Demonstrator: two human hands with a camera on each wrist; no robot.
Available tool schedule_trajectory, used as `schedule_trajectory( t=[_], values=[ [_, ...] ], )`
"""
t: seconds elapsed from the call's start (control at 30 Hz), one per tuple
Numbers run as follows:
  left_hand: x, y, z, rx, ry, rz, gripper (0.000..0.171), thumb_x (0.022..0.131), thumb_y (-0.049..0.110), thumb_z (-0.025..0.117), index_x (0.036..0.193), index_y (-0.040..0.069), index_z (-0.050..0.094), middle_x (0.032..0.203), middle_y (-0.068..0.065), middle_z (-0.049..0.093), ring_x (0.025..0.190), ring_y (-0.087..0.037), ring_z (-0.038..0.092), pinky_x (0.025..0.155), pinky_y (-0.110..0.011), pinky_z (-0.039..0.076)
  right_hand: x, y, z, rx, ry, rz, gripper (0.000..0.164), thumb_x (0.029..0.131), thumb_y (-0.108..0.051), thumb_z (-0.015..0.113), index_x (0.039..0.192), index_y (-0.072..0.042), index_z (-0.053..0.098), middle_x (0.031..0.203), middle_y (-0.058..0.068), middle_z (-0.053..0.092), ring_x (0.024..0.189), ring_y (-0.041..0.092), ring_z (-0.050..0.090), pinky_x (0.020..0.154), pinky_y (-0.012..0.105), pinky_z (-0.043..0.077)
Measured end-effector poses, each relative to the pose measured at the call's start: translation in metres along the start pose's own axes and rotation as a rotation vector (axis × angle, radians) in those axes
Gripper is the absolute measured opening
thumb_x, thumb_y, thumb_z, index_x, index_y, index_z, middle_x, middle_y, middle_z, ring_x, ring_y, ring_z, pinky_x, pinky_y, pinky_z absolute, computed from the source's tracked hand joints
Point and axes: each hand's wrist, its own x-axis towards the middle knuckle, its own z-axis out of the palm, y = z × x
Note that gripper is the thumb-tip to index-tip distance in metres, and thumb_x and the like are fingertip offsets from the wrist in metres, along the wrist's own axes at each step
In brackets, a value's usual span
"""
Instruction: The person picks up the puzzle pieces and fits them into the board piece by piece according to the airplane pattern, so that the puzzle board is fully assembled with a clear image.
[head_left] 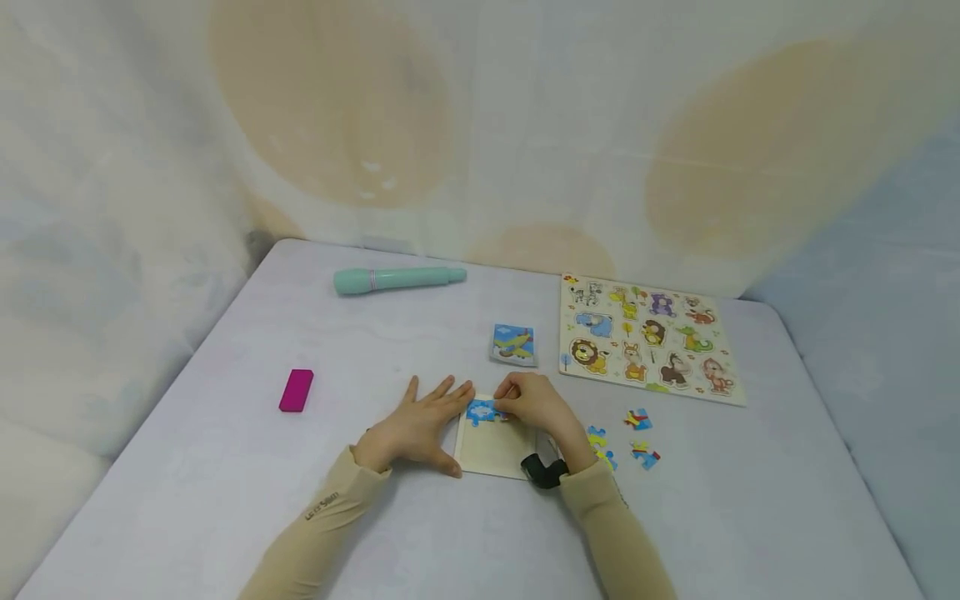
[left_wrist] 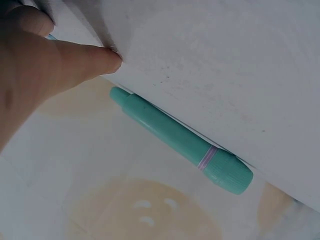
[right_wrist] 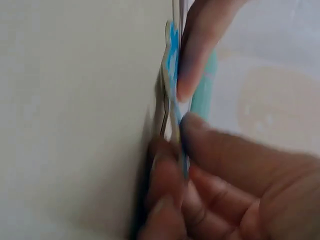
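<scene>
A small wooden puzzle board (head_left: pixel 491 450) lies between the two hands in the head view. My left hand (head_left: pixel 420 425) rests with spread fingers along its left edge, partly on the table. At the board's top left sits a blue jigsaw piece (head_left: pixel 480 412). My right hand (head_left: pixel 536 404) pinches another jigsaw piece (right_wrist: pixel 177 131) between thumb and fingers, at the top of the board beside the blue piece. Fingers cover most of the held piece. Loose jigsaw pieces (head_left: pixel 638 419) lie to the right of the right forearm, some partly hidden by it.
An airplane picture card (head_left: pixel 513 344) lies behind the board. Farther right is an animal peg puzzle (head_left: pixel 652 337). A mint-green microphone-shaped object (head_left: pixel 401 278) lies at the table's back edge, and a magenta block (head_left: pixel 297 390) at the left. A black device (head_left: pixel 543 471) sits at the right wrist.
</scene>
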Motion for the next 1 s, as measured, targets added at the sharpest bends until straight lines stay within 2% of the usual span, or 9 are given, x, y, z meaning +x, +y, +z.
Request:
schedule_trajectory(
  t=[0.17,0.27,0.37,0.63,0.73,0.83,0.93,1.0],
  values=[
    [0.000,0.000,0.001,0.001,0.003,0.008,0.119,0.063,0.055,0.084,0.155,0.014,0.021,0.163,0.001,0.016,0.152,-0.027,0.008,0.112,-0.072,-0.001,-0.005,-0.008,0.007,-0.149,0.124,0.051,0.017,0.082,-0.016,0.076,0.080,-0.006,0.062,0.069,0.004,0.063,0.060,0.014,0.053,0.052,0.023,0.038],
    [0.000,0.001,-0.002,0.001,0.013,0.015,0.119,0.063,0.055,0.084,0.155,0.013,0.022,0.163,-0.001,0.018,0.152,-0.028,0.009,0.112,-0.072,0.000,-0.007,-0.010,0.007,-0.197,0.160,0.089,0.025,0.079,-0.021,0.079,0.077,-0.007,0.059,0.069,0.004,0.061,0.060,0.015,0.051,0.051,0.023,0.036],
    [0.000,0.001,-0.004,-0.001,0.011,0.013,0.118,0.063,0.054,0.085,0.155,0.013,0.023,0.163,-0.001,0.019,0.152,-0.028,0.009,0.112,-0.072,0.000,-0.008,-0.009,0.007,-0.193,0.173,0.096,0.025,0.079,-0.024,0.080,0.079,-0.008,0.060,0.070,0.003,0.062,0.060,0.015,0.050,0.051,0.023,0.036],
    [0.000,0.001,-0.003,-0.005,0.003,0.006,0.117,0.063,0.053,0.085,0.155,0.014,0.023,0.163,0.001,0.018,0.152,-0.027,0.009,0.113,-0.071,0.000,-0.005,0.002,0.010,-0.083,0.169,0.059,0.018,0.084,-0.024,0.075,0.084,-0.009,0.064,0.066,0.001,0.061,0.058,0.013,0.050,0.053,0.024,0.037],
    [0.000,0.000,0.001,-0.010,0.005,-0.005,0.118,0.063,0.054,0.085,0.155,0.014,0.023,0.163,0.001,0.017,0.152,-0.026,0.008,0.113,-0.071,-0.001,-0.007,0.010,-0.002,-0.016,0.118,0.041,0.017,0.088,-0.026,0.070,0.091,-0.009,0.066,0.074,0.002,0.062,0.062,0.013,0.052,0.056,0.024,0.041],
    [-0.001,-0.001,0.004,-0.007,0.001,-0.027,0.120,0.062,0.054,0.085,0.155,0.015,0.021,0.163,0.003,0.015,0.153,-0.025,0.007,0.113,-0.070,-0.003,-0.016,0.026,-0.027,0.024,0.097,0.031,0.024,0.093,-0.029,0.064,0.103,-0.007,0.067,0.087,0.006,0.067,0.073,0.014,0.058,0.061,0.024,0.046],
    [-0.002,-0.001,0.004,0.001,0.007,-0.038,0.120,0.062,0.054,0.085,0.155,0.016,0.021,0.163,0.003,0.015,0.153,-0.024,0.007,0.114,-0.069,-0.003,-0.031,0.052,-0.057,0.013,0.160,0.054,0.029,0.095,-0.028,0.060,0.112,-0.004,0.064,0.100,0.013,0.069,0.085,0.022,0.064,0.067,0.028,0.051],
    [-0.004,-0.001,0.002,0.004,0.009,-0.037,0.120,0.062,0.054,0.085,0.155,0.016,0.020,0.163,0.003,0.015,0.153,-0.024,0.007,0.114,-0.069,-0.003,-0.044,0.069,-0.073,-0.040,0.236,0.112,0.032,0.096,-0.026,0.060,0.115,-0.002,0.062,0.105,0.018,0.068,0.092,0.028,0.065,0.070,0.032,0.052]
  ],
)
